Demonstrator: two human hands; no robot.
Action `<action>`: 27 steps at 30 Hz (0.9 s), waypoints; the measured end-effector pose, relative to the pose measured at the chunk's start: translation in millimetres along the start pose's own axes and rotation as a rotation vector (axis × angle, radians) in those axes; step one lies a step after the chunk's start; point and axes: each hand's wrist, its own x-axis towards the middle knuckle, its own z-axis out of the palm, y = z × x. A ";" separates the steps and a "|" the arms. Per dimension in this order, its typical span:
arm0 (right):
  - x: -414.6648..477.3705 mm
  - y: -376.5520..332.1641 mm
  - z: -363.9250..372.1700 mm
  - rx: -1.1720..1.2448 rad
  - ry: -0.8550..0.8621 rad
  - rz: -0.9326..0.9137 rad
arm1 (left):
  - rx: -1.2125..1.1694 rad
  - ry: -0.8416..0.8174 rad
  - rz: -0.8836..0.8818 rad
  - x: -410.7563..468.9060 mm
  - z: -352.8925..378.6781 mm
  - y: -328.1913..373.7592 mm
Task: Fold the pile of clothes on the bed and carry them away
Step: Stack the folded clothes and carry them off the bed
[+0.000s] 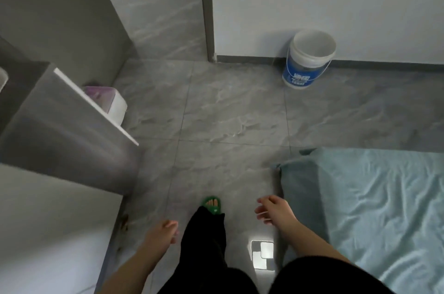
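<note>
No clothes show in this view. The bed (384, 202), covered with a wrinkled light teal sheet, fills the lower right, and its near corner lies beside my right hand. My left hand (163, 231) hangs low at the bottom centre-left, fingers loosely curled and holding nothing. My right hand (274, 212) hovers over the floor at the bed's corner, fingers spread and empty. Between the hands, a leg in black trousers ends in a green slipper (212, 204) on the grey tiles.
A white bucket with a blue label (308, 59) stands against the white wall at the back. A grey cabinet or door panel (67, 111) juts in from the left, with a white and purple box (110, 101) behind it. A doorway opens at the top centre.
</note>
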 end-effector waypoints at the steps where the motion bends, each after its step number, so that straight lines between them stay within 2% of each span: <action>1: 11.9 -13.9 -1.5 -0.008 0.018 0.008 | 0.015 0.009 0.013 15.4 -1.0 21.3; 8: 83.8 -82.2 -47.1 0.050 0.166 0.088 | 0.040 -0.044 0.069 103.9 10.5 187.7; 13: 131.3 -105.8 -100.2 0.163 0.285 0.170 | 0.063 -0.054 0.163 157.5 56.0 314.4; 18: 196.5 -141.8 -152.3 0.181 0.278 0.238 | 0.110 -0.078 0.261 185.0 118.0 425.2; 22: 246.4 -194.9 -201.6 0.211 0.246 0.243 | 0.173 -0.111 0.233 192.3 165.7 493.5; 27: 306.3 -287.8 -274.2 0.327 0.296 0.141 | 0.301 -0.132 0.304 215.9 222.3 589.8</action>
